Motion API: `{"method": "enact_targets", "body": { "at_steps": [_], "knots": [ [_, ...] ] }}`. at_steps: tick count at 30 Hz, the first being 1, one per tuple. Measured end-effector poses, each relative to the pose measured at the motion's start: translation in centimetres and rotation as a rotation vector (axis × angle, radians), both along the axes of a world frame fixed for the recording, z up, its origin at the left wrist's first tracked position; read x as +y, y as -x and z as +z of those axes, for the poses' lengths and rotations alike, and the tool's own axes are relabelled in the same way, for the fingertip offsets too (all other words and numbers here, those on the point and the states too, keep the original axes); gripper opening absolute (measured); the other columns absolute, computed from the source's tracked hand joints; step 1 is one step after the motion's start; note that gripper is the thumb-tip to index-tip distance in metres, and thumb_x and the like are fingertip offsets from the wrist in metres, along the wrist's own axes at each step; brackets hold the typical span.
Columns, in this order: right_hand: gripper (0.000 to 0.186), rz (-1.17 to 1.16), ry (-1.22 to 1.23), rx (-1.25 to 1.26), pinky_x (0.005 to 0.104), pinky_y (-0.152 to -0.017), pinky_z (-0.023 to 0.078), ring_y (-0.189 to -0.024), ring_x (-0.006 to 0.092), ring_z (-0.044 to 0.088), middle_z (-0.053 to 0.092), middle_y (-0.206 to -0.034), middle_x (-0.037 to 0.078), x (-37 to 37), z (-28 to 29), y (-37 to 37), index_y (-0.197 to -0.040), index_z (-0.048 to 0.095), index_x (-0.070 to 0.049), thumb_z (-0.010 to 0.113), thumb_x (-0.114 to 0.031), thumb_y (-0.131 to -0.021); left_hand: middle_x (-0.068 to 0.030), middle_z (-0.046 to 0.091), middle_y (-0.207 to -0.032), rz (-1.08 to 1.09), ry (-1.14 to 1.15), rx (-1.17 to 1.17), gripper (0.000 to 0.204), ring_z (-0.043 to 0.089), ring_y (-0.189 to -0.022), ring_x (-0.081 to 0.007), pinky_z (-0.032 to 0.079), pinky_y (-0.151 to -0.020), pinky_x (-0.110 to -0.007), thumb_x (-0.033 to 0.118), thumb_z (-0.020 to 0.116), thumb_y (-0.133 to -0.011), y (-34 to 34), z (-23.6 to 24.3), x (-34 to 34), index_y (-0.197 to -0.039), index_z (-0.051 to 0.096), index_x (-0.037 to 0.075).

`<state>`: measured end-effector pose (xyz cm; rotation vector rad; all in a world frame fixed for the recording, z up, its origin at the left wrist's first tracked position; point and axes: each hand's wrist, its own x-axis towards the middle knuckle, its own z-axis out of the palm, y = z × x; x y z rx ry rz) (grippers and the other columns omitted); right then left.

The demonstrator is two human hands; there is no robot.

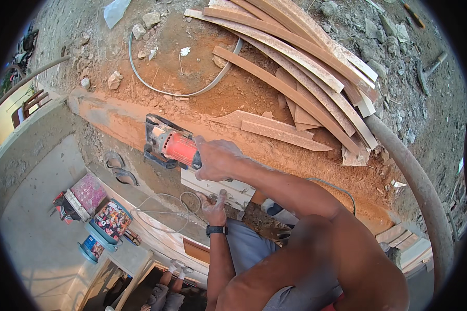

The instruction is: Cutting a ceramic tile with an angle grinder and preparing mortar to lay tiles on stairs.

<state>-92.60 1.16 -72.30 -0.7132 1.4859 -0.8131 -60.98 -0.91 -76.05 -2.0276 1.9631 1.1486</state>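
The right hand [215,158] is gripping the rear handle of a red saw [172,146], fingers wrapped tight around it, the arm reaching in from the lower right. The saw is sitting near the centre of the scene, on the left end of a pale board [218,187], its dark base plate [153,136] pointing left over the reddish, sawdust-covered beam [114,118].

The left hand [213,206] is lying just near of the saw, pressing on the near edge of the board; its fingers are spread narrowly and flat, thumb raised, holding nothing that can be seen, though the view there is cramped and it may be pinching the edge. A black watch [217,230] is sitting on that wrist.

A thin cable [163,207] is looping to the left of the left hand. Far and to the right, a stack of curved wooden strips [306,62] is lying on the dust, with two short offcuts [275,130] just right of the saw. A grey pipe [420,192] is curving down the right side. Painted buckets [106,225] are standing below at the near left.
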Motion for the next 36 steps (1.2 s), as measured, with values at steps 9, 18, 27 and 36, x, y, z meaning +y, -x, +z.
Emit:
{"method": "enact_targets", "body": {
  "at_steps": [9,18,27,36],
  "knots": [
    [0.072,0.024,0.008,0.002,0.0457,-0.084,0.055,-0.097,0.0403,0.069,0.07,-0.101,0.026,0.1,0.0,0.5,-0.126,0.047,0.007,0.077,-0.028,-0.07,-0.0281,0.028,-0.157,0.046,-0.031,0.014,0.112,0.036,-0.141,-0.0273,0.031,-0.115,-0.031,0.022,0.084,-0.081,1.7,1.2,0.1,-0.153,0.007,-0.015],
    [0.071,0.037,0.022,0.013,0.0463,-0.085,0.055,-0.097,0.0407,0.069,0.07,-0.102,0.026,0.2,-0.2,0.5,-0.125,0.047,0.008,0.075,-0.028,-0.071,-0.0256,0.033,-0.155,0.113,-0.109,0.093,0.11,0.042,-0.135,-0.0251,0.037,-0.109,-0.03,0.019,0.083,-0.082,2.1,1.6,0.4,-0.154,0.007,-0.013],
    [0.069,0.041,0.035,0.01,0.0467,-0.084,0.055,-0.097,0.0415,0.069,0.07,-0.1,0.027,0.2,0.1,0.6,-0.124,0.047,0.008,0.075,-0.028,-0.071,-0.0247,0.038,-0.151,0.067,-0.059,0.067,0.112,0.047,-0.129,-0.0242,0.04,-0.106,-0.029,0.02,0.084,-0.081,0.6,0.9,-0.2,-0.154,0.006,-0.014],
    [0.069,0.034,0.015,-0.003,0.0468,-0.084,0.055,-0.097,0.0412,0.069,0.069,-0.102,0.027,0.4,0.1,0.7,-0.124,0.047,0.008,0.075,-0.026,-0.071,-0.0211,0.044,-0.146,0.147,-0.093,0.145,0.11,0.051,-0.122,-0.0217,0.043,-0.102,-0.029,0.014,0.082,-0.081,3.5,2.6,0.6,-0.154,0.005,-0.014]
  ]
}}
